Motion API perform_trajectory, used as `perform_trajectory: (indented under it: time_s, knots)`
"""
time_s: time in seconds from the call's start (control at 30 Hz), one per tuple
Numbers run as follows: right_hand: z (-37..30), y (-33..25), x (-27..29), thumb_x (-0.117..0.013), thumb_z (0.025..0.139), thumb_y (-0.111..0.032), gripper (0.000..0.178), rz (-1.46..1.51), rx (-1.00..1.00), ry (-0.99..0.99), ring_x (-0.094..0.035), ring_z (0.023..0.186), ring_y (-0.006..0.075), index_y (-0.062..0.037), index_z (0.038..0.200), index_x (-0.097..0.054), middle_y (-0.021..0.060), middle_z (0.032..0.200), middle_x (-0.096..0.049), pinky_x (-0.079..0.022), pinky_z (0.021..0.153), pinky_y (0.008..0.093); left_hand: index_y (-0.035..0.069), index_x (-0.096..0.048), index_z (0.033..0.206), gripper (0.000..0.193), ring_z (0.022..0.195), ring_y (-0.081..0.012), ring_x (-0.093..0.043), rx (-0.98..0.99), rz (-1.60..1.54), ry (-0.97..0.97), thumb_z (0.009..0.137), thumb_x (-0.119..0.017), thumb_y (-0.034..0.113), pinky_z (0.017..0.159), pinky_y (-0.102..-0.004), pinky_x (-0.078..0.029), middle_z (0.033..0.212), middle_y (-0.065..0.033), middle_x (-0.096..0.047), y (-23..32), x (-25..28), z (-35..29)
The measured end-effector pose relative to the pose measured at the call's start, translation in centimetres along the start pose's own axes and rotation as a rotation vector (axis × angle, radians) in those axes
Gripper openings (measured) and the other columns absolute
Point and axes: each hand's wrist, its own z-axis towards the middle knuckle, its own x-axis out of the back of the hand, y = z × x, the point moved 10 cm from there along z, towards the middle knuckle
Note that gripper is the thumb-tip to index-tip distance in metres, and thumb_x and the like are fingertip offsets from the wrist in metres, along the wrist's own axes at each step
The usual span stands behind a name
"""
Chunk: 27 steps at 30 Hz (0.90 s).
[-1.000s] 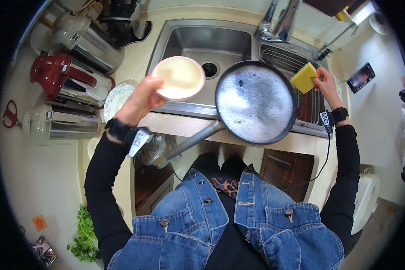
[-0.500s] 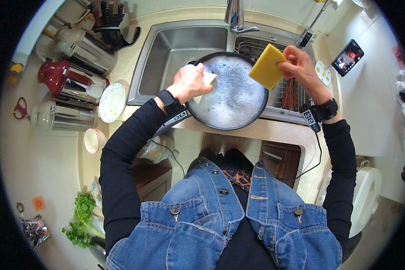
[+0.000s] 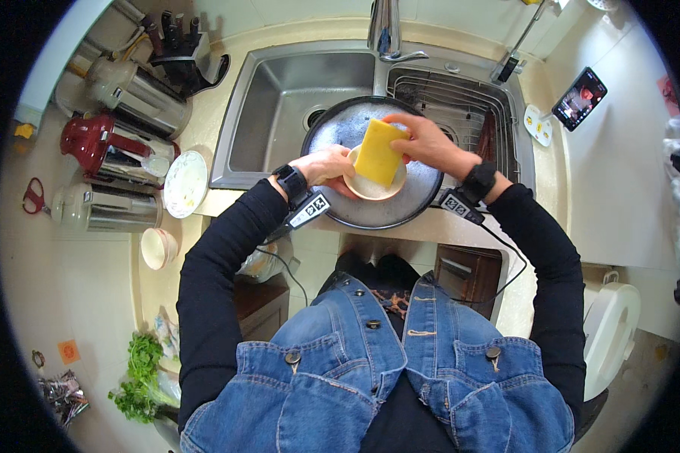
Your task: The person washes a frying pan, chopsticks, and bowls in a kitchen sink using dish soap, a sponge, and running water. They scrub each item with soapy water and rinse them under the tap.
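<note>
My left hand (image 3: 326,167) is closed on the near-left side of a small pale bowl (image 3: 378,198), held tilted over soapy water. In my right hand (image 3: 433,145) is a flat yellow sponge (image 3: 378,152), pinched at its upper right edge. The sponge's lower end reaches into the bowl's opening; whether it touches the inside cannot be made out. Beneath both hands, a round dark-rimmed basin (image 3: 375,226) full of suds rests across the front of the sink.
Behind the basin are a steel sink (image 3: 279,113), a faucet (image 3: 385,34) and a wire rack (image 3: 461,92). To the left stand a plate (image 3: 185,184), stacked bowls (image 3: 159,248), a red kettle (image 3: 91,145) and a knife block (image 3: 187,64). A phone (image 3: 579,98) is mounted at right.
My right hand has brought the sponge left and nearer, from the basin's right side to the bowl. The bowl, mostly hidden by my left hand before, now shows near the basin's middle.
</note>
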Motion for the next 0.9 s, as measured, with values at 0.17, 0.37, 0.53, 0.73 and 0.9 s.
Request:
perform_trajectory:
  time_s: [0.17, 0.37, 0.53, 0.73, 0.9]
  knots:
    - [0.7, -3.3, -2.3, -0.082, 0.065, -0.025, 0.067, -0.689, 0.321, 0.072, -0.057, 0.096, 0.0394, -0.0077, 0.122, -0.052, 0.0223, 0.103, -0.057, -0.049, 0.082, 0.0446, 0.000, -0.051, 0.129, 0.042, 0.096, -0.0234, -0.068, -0.033, 0.033, -0.077, 0.087, -0.051, 0.003, 0.079, -0.0373, -0.060, 0.116, -0.0126, -0.063, 1.0, -1.4, 0.2]
    - [1.3, -6.6, -5.2, -0.081, 0.060, -0.037, 0.050, -1.014, 0.519, 0.162, -0.065, 0.085, 0.0343, -0.0100, 0.095, -0.058, 0.0151, 0.092, -0.060, -0.054, 0.066, 0.0460, 0.000, -0.059, 0.118, 0.032, 0.086, -0.0204, -0.067, -0.071, 0.385, 0.166, 0.087, -0.058, 0.009, 0.063, -0.0313, -0.056, 0.098, -0.0119, -0.067, 2.1, 0.7, 0.9]
    - [3.8, -4.0, -6.1, -0.077, 0.061, -0.031, 0.033, -1.028, 0.293, 0.010, -0.068, 0.077, 0.0341, -0.0070, 0.082, -0.067, 0.0164, 0.080, -0.067, -0.055, 0.065, 0.0444, 0.000, -0.061, 0.118, 0.035, 0.103, -0.0163, -0.058, -0.267, 0.184, 0.162, 0.085, -0.048, -0.002, 0.095, -0.0311, -0.044, 0.108, -0.0074, -0.066, 2.0, 0.1, 2.0]
    - [4.4, -2.7, -4.3, -0.070, 0.067, -0.022, 0.019, -1.021, 0.178, 0.120, -0.069, 0.079, 0.0351, -0.0043, 0.074, -0.070, 0.0190, 0.080, -0.069, -0.056, 0.067, 0.0439, 0.001, -0.062, 0.118, 0.047, 0.103, -0.0172, -0.059, -0.506, 0.021, 0.234, 0.078, -0.040, -0.006, 0.093, -0.0310, -0.046, 0.109, -0.0087, -0.067, 3.2, 1.0, 2.9]
    - [4.3, -0.6, -3.2, -0.067, 0.069, -0.019, 0.019, -0.875, 0.038, 0.174, -0.068, 0.077, 0.0376, -0.0017, 0.074, -0.070, 0.0214, 0.078, -0.068, -0.055, 0.068, 0.0451, 0.001, -0.067, 0.113, 0.050, 0.099, -0.0202, -0.063, -0.587, 0.167, 0.451, 0.074, -0.037, -0.005, 0.090, -0.0309, -0.047, 0.104, -0.0114, -0.070, 3.6, 2.4, 1.8]
